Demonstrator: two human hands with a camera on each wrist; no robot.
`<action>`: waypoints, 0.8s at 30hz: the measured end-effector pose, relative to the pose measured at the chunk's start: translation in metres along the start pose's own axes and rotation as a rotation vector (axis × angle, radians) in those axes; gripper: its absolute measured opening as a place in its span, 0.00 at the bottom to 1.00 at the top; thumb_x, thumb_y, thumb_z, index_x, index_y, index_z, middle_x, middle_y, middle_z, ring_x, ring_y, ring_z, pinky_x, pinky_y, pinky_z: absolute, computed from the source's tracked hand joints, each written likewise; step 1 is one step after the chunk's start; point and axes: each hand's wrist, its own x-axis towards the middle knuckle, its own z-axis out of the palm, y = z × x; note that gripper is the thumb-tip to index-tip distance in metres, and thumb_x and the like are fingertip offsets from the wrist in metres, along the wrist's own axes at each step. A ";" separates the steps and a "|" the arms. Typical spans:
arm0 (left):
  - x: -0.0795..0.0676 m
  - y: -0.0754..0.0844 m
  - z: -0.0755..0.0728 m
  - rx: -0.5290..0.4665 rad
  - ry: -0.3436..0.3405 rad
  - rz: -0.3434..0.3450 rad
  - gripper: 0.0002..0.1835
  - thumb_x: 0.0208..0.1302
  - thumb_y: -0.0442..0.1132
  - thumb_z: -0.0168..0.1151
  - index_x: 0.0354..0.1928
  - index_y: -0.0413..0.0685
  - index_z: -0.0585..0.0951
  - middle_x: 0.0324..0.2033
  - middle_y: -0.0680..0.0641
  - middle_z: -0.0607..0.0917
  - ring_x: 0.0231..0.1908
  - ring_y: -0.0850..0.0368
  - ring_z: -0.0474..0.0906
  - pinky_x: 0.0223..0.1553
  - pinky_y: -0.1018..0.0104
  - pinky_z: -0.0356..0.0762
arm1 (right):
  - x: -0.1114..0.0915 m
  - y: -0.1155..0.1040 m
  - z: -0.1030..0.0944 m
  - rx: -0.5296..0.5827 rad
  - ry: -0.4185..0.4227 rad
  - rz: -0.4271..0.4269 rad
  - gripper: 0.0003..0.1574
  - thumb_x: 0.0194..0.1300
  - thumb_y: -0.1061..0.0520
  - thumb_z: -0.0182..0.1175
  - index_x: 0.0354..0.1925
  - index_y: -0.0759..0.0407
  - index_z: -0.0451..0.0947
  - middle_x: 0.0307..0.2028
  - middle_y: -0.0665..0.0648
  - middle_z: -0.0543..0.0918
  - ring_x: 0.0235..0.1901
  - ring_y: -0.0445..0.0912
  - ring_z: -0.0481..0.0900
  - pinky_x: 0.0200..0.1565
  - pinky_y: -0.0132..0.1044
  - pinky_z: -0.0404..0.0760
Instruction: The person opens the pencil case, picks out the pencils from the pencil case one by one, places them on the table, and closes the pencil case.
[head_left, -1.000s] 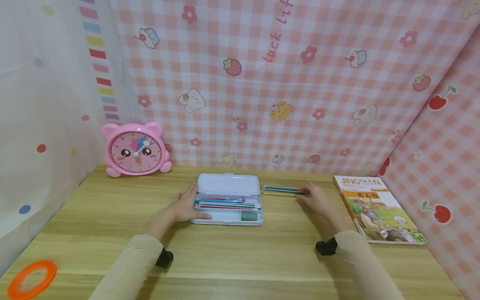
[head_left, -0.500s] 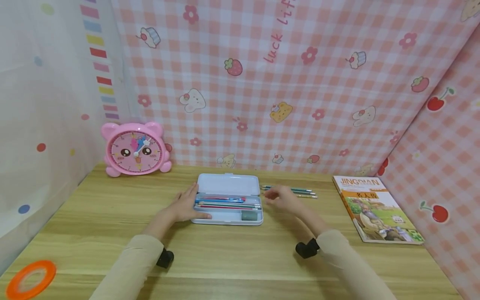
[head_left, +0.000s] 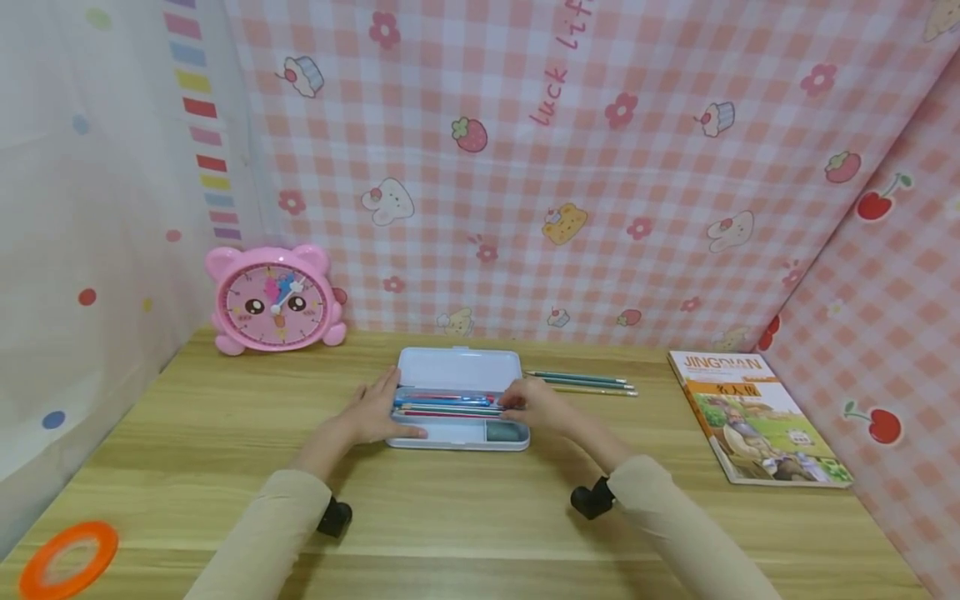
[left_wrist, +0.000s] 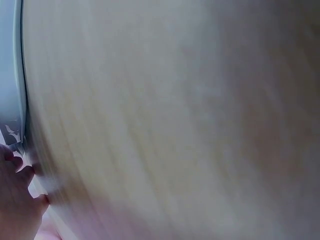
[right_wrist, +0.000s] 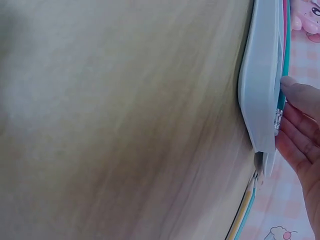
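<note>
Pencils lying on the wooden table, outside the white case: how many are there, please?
3: two slim green pencils and, nearer the person, one slim yellow pencil, all right of the open white rectangular pencil case. The right hand may hide others.

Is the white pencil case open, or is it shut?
Open: the lid of the pencil case is folded back, and pencils show inside.
</note>
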 end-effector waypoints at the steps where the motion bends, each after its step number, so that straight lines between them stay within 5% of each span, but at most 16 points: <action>1: 0.000 0.000 0.000 0.000 -0.001 -0.002 0.65 0.44 0.68 0.63 0.69 0.33 0.40 0.70 0.33 0.43 0.70 0.39 0.40 0.68 0.40 0.35 | 0.000 0.000 0.000 -0.007 -0.006 -0.008 0.09 0.57 0.61 0.62 0.36 0.66 0.82 0.33 0.59 0.84 0.34 0.45 0.80 0.36 0.31 0.80; 17: 0.000 0.001 0.000 0.000 0.008 0.003 0.65 0.44 0.67 0.64 0.69 0.32 0.41 0.70 0.32 0.44 0.70 0.39 0.40 0.68 0.40 0.35 | 0.004 0.000 0.001 -0.129 -0.072 -0.060 0.09 0.61 0.64 0.56 0.38 0.65 0.82 0.33 0.57 0.83 0.33 0.43 0.79 0.35 0.28 0.79; 24: -0.001 0.002 -0.001 -0.004 0.013 0.005 0.64 0.44 0.66 0.64 0.69 0.31 0.42 0.70 0.32 0.45 0.70 0.39 0.41 0.67 0.39 0.36 | 0.001 0.000 0.000 -0.121 0.005 -0.047 0.09 0.62 0.64 0.56 0.38 0.66 0.81 0.35 0.58 0.83 0.36 0.46 0.80 0.38 0.32 0.80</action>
